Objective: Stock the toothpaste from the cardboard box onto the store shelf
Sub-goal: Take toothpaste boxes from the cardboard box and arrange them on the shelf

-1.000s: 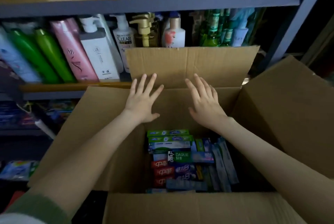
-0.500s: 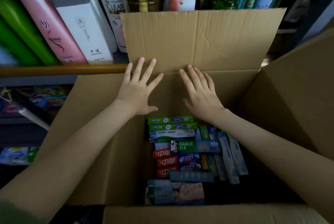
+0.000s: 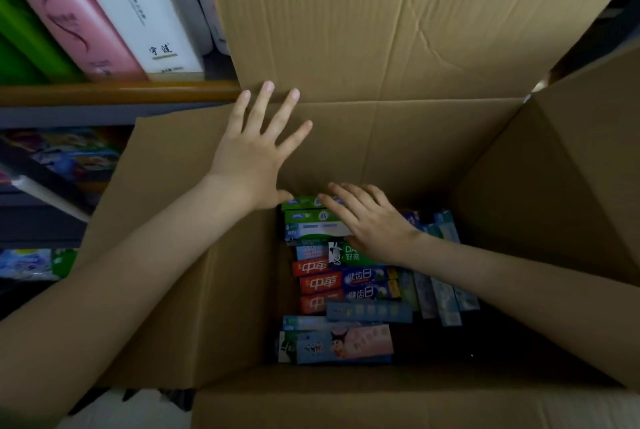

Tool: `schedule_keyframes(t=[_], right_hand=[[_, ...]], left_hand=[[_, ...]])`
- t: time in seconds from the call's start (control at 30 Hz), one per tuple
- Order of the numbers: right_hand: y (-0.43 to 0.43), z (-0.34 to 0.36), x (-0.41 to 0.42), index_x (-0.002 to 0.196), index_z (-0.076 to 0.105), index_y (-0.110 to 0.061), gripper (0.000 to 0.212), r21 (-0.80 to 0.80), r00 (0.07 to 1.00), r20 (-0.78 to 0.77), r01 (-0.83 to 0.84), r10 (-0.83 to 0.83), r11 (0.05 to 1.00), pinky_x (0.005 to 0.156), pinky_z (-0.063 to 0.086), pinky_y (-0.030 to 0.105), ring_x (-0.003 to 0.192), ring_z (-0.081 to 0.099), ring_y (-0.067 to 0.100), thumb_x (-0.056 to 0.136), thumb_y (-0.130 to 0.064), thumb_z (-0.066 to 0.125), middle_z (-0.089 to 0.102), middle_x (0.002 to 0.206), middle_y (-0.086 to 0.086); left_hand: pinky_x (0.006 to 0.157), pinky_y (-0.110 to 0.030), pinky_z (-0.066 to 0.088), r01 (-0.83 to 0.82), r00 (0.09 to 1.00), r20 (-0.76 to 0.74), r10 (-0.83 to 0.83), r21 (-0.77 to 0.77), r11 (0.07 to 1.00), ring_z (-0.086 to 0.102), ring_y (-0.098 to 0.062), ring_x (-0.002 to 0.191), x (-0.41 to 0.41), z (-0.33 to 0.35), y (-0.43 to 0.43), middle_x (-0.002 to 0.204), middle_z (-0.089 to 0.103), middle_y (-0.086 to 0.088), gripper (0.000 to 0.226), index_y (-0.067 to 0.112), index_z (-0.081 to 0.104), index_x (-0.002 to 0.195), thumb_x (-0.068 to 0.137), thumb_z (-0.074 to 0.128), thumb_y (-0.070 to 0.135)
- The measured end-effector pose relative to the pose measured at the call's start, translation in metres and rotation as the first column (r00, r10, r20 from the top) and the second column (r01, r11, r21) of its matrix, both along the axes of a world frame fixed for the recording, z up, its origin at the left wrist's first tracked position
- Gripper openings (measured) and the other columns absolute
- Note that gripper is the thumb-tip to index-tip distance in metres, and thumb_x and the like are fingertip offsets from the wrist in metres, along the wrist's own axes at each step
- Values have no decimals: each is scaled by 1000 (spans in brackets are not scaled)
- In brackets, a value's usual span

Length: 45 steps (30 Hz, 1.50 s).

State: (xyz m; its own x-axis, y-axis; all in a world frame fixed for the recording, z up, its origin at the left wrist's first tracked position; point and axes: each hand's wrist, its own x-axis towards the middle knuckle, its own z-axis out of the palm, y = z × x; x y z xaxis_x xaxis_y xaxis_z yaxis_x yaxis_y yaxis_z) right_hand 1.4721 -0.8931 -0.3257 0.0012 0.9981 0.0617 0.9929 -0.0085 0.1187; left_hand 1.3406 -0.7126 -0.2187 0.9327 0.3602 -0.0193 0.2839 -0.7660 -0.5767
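Note:
An open cardboard box point(image 3: 398, 48) stands before the shelf, flaps spread outward. Several toothpaste cartons lie at its bottom: green-and-white ones point(image 3: 311, 221) at the far end, red ones point(image 3: 318, 283) in the middle, a pink-and-blue one point(image 3: 339, 345) nearest me. My left hand point(image 3: 256, 151) is spread with straight fingers against the far inner wall of the box, above the cartons. My right hand point(image 3: 370, 221) reaches down inside with fingers extended, lying over the green cartons; whether it touches them is unclear. Neither hand holds anything.
The store shelf edge point(image 3: 114, 93) runs behind the box at the left. On it stand a pink bottle point(image 3: 69, 13), a white bottle point(image 3: 145, 6) and green bottles point(image 3: 24, 48). Lower shelves at the left hold packaged goods point(image 3: 65, 151).
My right hand has left the far wall and dropped down into the box over the green cartons. The view has moved closer to the box. My left hand stays on the wall.

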Motion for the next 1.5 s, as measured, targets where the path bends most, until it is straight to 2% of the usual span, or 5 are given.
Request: schedule_keyframes(t=[0.33, 0.5, 0.67, 1.1, 1.5], right_hand=[[-27, -40, 31, 116, 57, -7, 97, -325, 996, 17, 88, -87, 942, 67, 48, 33, 85, 61, 26, 40, -58, 86, 61, 100, 9], [-26, -49, 37, 146, 19, -8, 79, -552, 984, -7, 145, -179, 821, 99, 34, 38, 125, 40, 30, 88, -44, 58, 39, 138, 13], [-25, -59, 37, 149, 11, -9, 73, -697, 983, 1, 133, -185, 705, 86, 50, 40, 107, 55, 31, 93, -25, 55, 49, 129, 15], [8, 24, 52, 123, 40, -22, 48, -289, 650, -713, 68, -263, 955, 87, 50, 34, 103, 54, 12, 85, -28, 70, 45, 119, -5], [0, 41, 52, 135, 35, -22, 61, -202, 667, -716, 87, -207, 976, 91, 49, 32, 115, 48, 10, 86, -33, 69, 39, 129, -9]], left_hand=[[113, -58, -12, -19, 999, -50, 20, 20, 1000, -23, -46, 141, 2, -2, 2, 152, -35, -17, 109, 28, -11, 153, 75, 38, 85], [113, -58, -11, -19, 998, -64, 22, 37, 999, -23, -47, 141, 3, -1, 3, 152, -35, -17, 109, 28, -10, 153, 74, 37, 86], [113, -59, -12, -17, 998, -63, 19, 29, 999, -23, -47, 141, 2, -1, 4, 152, -35, -18, 108, 28, -6, 154, 74, 38, 85], [108, -63, -18, -46, 987, -160, 34, -74, 996, -34, -51, 134, 6, 10, 2, 143, -47, -21, 103, 40, 19, 151, 64, 45, 90], [107, -58, -25, 42, 998, -40, -57, -295, 955, -31, -49, 136, 4, 14, 4, 143, -44, -11, 53, 32, 59, 114, 74, 63, 67]])
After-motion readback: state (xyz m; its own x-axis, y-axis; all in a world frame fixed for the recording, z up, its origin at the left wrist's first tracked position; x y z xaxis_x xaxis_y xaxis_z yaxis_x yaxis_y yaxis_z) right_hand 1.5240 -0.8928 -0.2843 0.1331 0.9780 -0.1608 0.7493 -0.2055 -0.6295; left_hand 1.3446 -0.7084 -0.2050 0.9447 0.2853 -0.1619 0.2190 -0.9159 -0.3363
